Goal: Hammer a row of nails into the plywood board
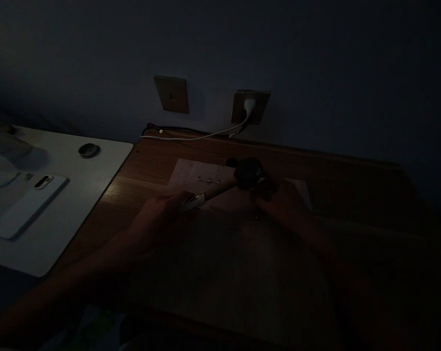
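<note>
The light is very dim. My left hand (165, 207) is closed around the pale handle of a mallet (220, 188), which slants up to the right and ends in a dark, rounded head. At the lower right of that head is my right hand (279, 197), its fingers curled in shadow; a small pale bit shows by the fingertips, but what they hold is unclear. Beneath both hands lies a pale sheet (186, 170) on the wooden table. Small shiny metal pieces (209, 181) stand in a row on the sheet. A small dark round object (231, 162) sits behind the mallet head.
To the left, a white tabletop (77, 195) carries a phone (30, 207), a dark ring-shaped item (89, 150) and blurred things at its far left. A white cable (191, 139) runs along the wooden table's (352, 195) back edge to a wall socket (250, 106).
</note>
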A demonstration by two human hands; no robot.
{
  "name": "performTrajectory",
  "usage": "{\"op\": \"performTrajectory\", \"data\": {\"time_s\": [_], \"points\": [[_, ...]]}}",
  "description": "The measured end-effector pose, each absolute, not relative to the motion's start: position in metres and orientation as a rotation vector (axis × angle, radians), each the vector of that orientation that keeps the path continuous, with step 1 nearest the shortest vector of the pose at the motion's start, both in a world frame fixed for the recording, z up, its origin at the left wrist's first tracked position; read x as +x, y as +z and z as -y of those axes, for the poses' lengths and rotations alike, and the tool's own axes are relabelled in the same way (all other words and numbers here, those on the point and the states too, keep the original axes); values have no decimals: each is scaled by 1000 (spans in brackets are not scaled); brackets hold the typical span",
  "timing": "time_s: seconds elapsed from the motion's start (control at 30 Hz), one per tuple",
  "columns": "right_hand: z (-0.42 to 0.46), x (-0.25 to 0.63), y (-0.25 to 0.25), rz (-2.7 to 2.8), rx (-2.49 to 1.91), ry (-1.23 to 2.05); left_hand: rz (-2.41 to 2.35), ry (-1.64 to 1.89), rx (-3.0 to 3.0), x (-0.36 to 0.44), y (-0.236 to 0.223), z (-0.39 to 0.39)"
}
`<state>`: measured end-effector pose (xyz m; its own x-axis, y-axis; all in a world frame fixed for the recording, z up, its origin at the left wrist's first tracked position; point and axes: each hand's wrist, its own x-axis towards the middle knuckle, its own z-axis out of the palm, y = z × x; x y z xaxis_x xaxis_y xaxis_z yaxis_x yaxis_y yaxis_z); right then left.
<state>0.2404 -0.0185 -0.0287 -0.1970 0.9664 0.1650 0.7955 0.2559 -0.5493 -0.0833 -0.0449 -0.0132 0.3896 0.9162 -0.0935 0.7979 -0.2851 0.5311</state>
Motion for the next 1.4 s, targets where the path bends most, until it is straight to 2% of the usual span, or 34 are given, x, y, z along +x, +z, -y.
{"op": "performTrajectory", "data": {"time_s": [0.17, 0.4, 0.6, 0.9, 1.17, 1.4], "points": [[39, 262, -33, 2068, -1531, 367, -1495, 274, 2103, -79, -16, 45], [55, 273, -26, 2337, -1369, 431, -1495, 263, 2142, -82, -11, 49], [56, 263, -27, 2546, -1432, 545, -1515, 251, 2007, -80, -9, 55], [20, 268, -14, 2168, -1574, 664, -1497, 436, 1960, -82, -20, 60], [10, 257, -24, 2316, -1509, 516, -1495, 437, 1965, -81, -19, 59], [2, 248, -20, 2323, -1454, 652, -1498, 453, 1950, -82, -19, 59]]}}
